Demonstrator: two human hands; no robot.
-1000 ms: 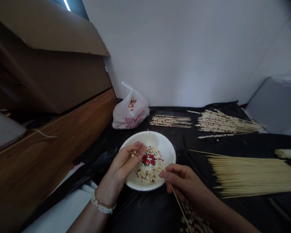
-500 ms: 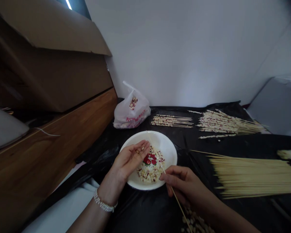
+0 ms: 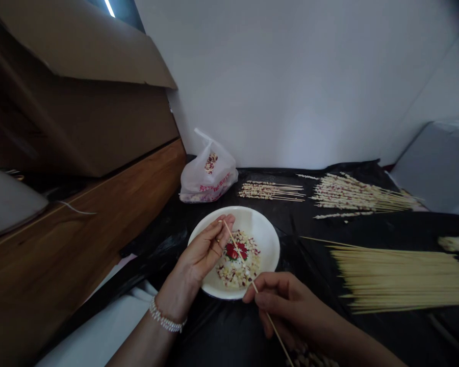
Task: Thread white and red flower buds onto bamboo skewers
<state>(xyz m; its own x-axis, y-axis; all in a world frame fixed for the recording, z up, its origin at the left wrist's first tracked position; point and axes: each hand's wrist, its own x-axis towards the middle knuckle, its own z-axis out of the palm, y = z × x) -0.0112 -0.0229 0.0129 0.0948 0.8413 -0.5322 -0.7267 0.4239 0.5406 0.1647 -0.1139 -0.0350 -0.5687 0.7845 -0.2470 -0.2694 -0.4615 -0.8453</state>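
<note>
At the white bowl's (image 3: 268,260) five-o'clock rim, the right hand (image 3: 285,298) pinches the skewer (image 3: 254,287), its long axis running five to eleven o'clock, tip beside the half-curled left hand's (image 3: 202,253) fingers, whose grip cannot be told.

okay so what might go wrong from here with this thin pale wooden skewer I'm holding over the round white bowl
First, the tip of the thin pale wooden skewer is right by the fingers of your left hand, so a slip could prick them. Second, small pale loose pieces lie near your right wrist at the picture's bottom edge; your right hand or forearm might scatter them.
</note>
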